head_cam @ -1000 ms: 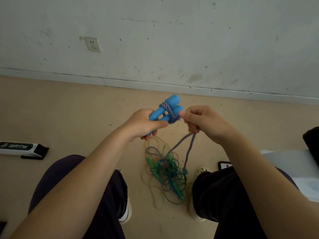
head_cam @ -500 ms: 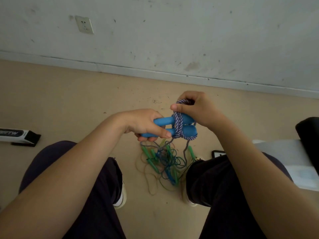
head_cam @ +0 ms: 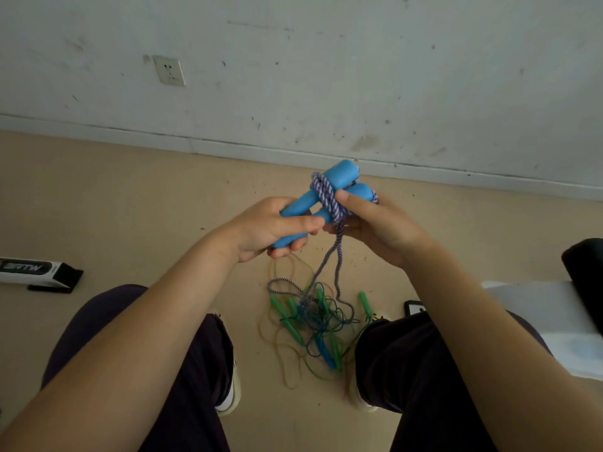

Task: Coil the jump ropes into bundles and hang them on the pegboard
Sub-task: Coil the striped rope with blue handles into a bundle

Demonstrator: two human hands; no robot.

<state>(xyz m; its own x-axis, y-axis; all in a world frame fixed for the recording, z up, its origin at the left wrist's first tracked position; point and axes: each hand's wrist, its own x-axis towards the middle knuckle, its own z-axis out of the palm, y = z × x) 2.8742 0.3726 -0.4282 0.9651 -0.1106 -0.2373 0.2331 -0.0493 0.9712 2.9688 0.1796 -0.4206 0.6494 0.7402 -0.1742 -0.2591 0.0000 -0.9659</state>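
L hand (head_cam: 270, 228) grips both blue handles (head_cam: 329, 197) — R hand (head_cam: 375, 223) pinches the purple-white rope (head_cam: 326, 199) wound round them, thumb on top.

Wall socket (head_cam: 169, 70), floor box (head_cam: 36, 273)

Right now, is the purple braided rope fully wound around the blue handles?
Partly wound: the purple braided rope wraps the blue handles several times, the rest trailing down to the floor.
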